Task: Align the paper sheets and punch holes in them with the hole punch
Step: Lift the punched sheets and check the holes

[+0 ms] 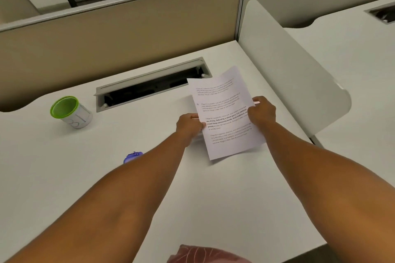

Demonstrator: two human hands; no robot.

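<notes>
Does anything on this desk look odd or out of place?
Little. The cup lies tipped over with nothing spilled. The purple punch is half hidden by the left arm. Both hands, left and right, hold the sheets askew.

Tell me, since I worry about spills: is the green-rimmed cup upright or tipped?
Upright. The green-rimmed cup stands on its base on the desk, its open mouth facing up. Its inside looks empty.

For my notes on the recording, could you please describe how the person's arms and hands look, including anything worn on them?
Both forearms are bare up to the frame's edge: no sleeves show. The left hand and right hand are gloveless, and no watch, bracelet or ring is visible on them. No markings show on the forearms either. A bit of reddish patterned clothing shows at the bottom edge.
</notes>
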